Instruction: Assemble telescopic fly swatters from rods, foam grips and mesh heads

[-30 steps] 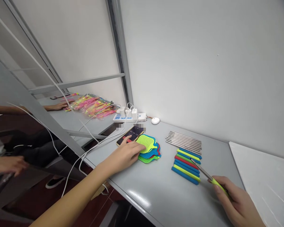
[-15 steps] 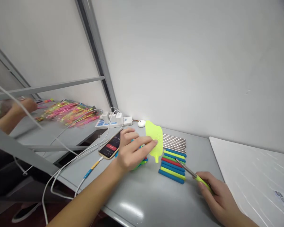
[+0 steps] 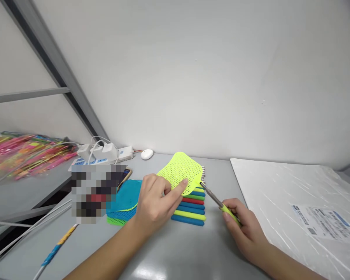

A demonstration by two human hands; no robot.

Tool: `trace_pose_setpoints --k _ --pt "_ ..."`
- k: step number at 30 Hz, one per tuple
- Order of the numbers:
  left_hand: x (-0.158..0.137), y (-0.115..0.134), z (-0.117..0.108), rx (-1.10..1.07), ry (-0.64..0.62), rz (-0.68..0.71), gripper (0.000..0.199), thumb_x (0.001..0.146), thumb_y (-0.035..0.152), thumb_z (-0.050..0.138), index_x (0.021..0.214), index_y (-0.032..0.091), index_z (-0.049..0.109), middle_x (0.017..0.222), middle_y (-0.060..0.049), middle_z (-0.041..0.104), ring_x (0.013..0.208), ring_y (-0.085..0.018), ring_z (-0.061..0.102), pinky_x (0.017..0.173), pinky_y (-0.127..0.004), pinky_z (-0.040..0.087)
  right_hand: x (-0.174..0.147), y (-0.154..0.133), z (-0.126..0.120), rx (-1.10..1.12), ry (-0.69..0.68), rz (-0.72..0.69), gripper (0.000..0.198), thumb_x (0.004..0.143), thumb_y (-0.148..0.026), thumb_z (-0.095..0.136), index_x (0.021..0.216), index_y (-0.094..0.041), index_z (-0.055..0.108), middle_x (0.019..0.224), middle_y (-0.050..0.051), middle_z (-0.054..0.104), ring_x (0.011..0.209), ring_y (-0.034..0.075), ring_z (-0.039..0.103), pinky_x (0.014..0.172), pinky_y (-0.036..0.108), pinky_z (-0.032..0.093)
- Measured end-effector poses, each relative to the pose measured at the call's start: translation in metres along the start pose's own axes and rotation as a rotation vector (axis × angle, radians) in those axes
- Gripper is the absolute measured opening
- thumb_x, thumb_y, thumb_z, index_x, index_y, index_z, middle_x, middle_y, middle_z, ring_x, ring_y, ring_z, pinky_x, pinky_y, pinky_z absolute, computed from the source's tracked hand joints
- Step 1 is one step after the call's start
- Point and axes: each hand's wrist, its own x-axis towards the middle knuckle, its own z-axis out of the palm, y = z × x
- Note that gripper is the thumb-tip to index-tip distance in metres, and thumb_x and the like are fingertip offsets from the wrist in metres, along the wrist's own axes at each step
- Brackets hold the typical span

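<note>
Apparently pinched the yellow mesh (image 3: 179, 169) over the tubes (image 3: 191, 205) with nearly closed fingers (image 3: 175, 193) of the left hand (image 3: 153, 200), held the rod (image 3: 214, 197) by its sleeve (image 3: 230, 214) in the curled right hand (image 3: 245, 229), and judged the mesh as light and bendy, best taken near its neck (image 3: 198, 182).

Both forearms (image 3: 113, 249) are bare and slender, tapering smoothly to equally bare wrists (image 3: 136, 230).

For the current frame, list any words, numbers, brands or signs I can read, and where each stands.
No text is readable.
Label on the white package: printed, but too small and blurred to read.
Phone: screen mostly pixelated, nothing readable.
Yellow-green mesh paddle: no print visible.
</note>
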Motion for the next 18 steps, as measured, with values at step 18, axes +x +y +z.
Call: trace_pose_setpoints --k 18 --pt "0.001 -0.005 0.007 0.051 -0.07 -0.085 0.011 0.081 0.011 0.065 0.08 0.021 0.066 0.091 -0.006 0.059 0.086 -0.022 0.049 0.074 -0.036 0.04 0.023 0.013 -0.002 -0.408 -0.036 -0.034 0.012 0.095 -0.028 0.05 0.096 -0.026 0.061 0.097 0.005 0.061 0.087 0.021 0.058 0.078 0.04 0.046"
